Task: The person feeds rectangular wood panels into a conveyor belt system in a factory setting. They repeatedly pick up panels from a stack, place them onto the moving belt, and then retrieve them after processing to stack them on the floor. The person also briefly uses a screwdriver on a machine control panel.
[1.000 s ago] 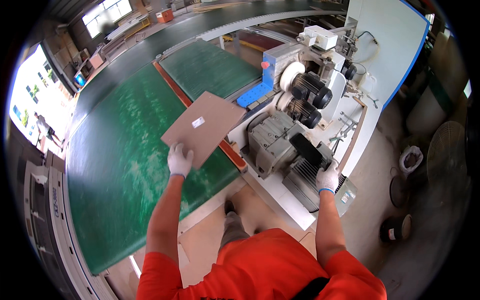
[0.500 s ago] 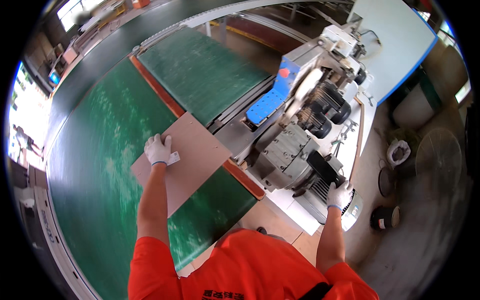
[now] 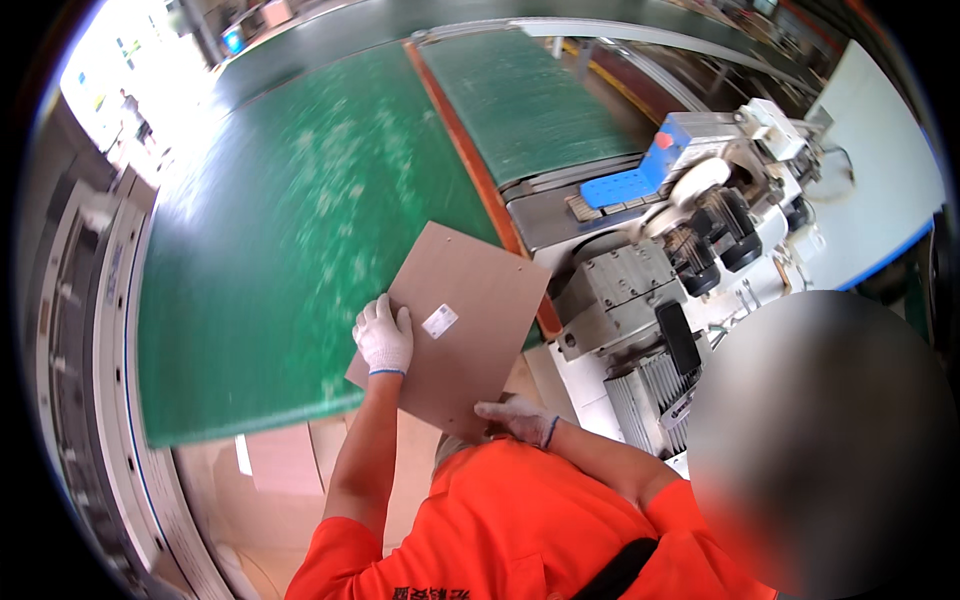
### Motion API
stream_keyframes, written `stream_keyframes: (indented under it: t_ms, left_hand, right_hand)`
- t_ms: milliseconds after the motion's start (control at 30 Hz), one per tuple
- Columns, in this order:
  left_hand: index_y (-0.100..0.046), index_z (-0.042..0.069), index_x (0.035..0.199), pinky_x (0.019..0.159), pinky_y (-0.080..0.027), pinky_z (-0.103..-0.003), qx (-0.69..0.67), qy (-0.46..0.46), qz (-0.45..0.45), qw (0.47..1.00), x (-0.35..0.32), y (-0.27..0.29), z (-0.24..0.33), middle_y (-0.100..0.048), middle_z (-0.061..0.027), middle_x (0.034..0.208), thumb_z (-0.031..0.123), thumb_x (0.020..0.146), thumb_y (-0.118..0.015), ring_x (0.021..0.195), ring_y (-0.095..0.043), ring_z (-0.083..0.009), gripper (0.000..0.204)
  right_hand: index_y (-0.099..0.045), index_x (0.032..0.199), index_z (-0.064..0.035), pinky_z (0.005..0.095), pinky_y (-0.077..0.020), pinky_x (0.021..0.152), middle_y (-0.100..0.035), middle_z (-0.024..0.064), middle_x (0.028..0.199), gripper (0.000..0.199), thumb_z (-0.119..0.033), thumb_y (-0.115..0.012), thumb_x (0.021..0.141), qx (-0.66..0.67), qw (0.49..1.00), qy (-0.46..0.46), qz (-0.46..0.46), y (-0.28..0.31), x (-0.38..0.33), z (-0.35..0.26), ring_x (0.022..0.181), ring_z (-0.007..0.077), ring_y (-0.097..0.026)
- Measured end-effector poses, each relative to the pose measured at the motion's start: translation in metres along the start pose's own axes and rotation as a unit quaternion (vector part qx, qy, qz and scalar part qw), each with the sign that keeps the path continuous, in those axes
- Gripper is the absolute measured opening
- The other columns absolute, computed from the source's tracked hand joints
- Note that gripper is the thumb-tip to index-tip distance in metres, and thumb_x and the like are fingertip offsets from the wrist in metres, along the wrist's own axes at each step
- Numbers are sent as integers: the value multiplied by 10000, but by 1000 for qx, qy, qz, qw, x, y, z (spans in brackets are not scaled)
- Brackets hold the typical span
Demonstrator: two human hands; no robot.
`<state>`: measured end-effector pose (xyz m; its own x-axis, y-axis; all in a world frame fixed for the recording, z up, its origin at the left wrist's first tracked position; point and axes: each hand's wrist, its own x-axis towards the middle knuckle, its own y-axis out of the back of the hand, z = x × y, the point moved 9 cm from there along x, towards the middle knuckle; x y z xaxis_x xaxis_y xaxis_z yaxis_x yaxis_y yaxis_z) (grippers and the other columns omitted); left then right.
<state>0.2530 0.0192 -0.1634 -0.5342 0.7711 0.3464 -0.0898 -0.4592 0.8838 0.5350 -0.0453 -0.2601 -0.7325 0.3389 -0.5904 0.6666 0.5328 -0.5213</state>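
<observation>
A flat brown panel (image 3: 470, 280), with a small white label (image 3: 440, 320) and small holes near its corners, lies tilted across the near right of the green conveyor belt (image 3: 300, 200) and reaches my body. My left hand (image 3: 384, 337), in a white knit glove, holds the panel's left edge, thumb on its face. Also gloved, my right hand (image 3: 518, 417) grips the near right edge by my waist; part of its fingers is hidden by the panel.
A grey machine with motors (image 3: 620, 285) and a blue guard (image 3: 620, 188) stands at the right, beside an orange-brown strip (image 3: 460, 140). A metal rail (image 3: 125, 380) runs along the left. A blurred grey round patch hides the lower right. A person (image 3: 132, 115) stands far left.
My right hand has left the machine's motor and taken the panel's near edge. The panel has turned and come toward me. My view has swung left.
</observation>
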Motion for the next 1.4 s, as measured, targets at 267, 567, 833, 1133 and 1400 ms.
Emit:
stream_keyframes:
  t_ms: [267,567,833,1133,1400]
  left_hand:
    - [-606,-107,1394,939,-587,-408,-286,256,5,923,-241,98,-111,-731,-200,1258,270,950,-777,1130,-728,-298,607]
    - [-579,-37,1449,1176,-469,-505,-825,411,132,364,-487,173,-86,-666,-178,1420,173,875,-773,1322,-623,-363,642]
    - [-661,17,1267,1116,-531,-495,-657,424,554,285,-776,281,-192,-728,-119,1215,48,894,-710,1173,-684,-307,377]
    - [-649,12,1232,948,-655,-421,-399,314,840,193,-1153,382,-240,-722,-108,1207,-11,933,-621,1128,-726,-294,302]
    - [-658,30,1166,939,-619,-429,-324,239,910,100,-1353,421,-303,-715,-94,1154,-1,915,-675,1090,-708,-277,253]
  right_hand:
    - [-586,1454,9,440,-572,1023,-684,116,1366,586,-93,-788,913,50,996,-5,-76,-15,-54,62,1232,241,-668]
    - [-605,1431,18,422,-557,1024,-686,112,1342,579,-129,-791,903,-147,946,-125,-259,-198,-106,134,1215,238,-666]
    - [-643,1349,37,351,-617,796,-759,125,1119,453,-198,-775,984,-333,875,-137,-325,-317,-86,300,930,211,-746]
    - [-646,1240,-24,361,-595,687,-733,145,1025,275,-173,-726,1023,-377,848,-263,-265,-299,-107,438,841,240,-724]
    - [-629,1249,4,363,-618,670,-741,172,1021,311,-183,-726,1020,-417,852,-235,-214,-306,-99,480,803,264,-744]
